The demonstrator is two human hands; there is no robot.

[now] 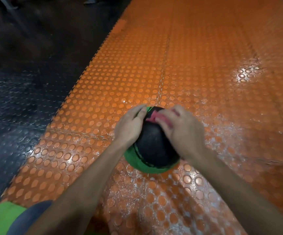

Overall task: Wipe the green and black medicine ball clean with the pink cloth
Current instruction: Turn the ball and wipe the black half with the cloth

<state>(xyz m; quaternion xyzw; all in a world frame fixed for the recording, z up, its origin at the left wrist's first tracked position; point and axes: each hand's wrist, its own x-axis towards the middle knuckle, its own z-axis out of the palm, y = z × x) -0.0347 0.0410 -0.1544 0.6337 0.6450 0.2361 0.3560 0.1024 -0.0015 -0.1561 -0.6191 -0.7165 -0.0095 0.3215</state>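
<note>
The green and black medicine ball (152,146) sits on the orange studded floor in the lower middle of the head view. My left hand (130,125) lies on the ball's left side with straight fingers reaching over its far top. My right hand (181,129) is on the ball's upper right and presses the pink cloth (156,118) against the top. Its fingers curl round the cloth, which shows bunched beneath and between them. The ball's far right side is hidden by that hand.
Orange studded mats (196,65) stretch ahead and to the right, with wet shiny patches. A black studded mat (15,102) lies to the left. A second green and dark ball (13,219) shows at the bottom left corner.
</note>
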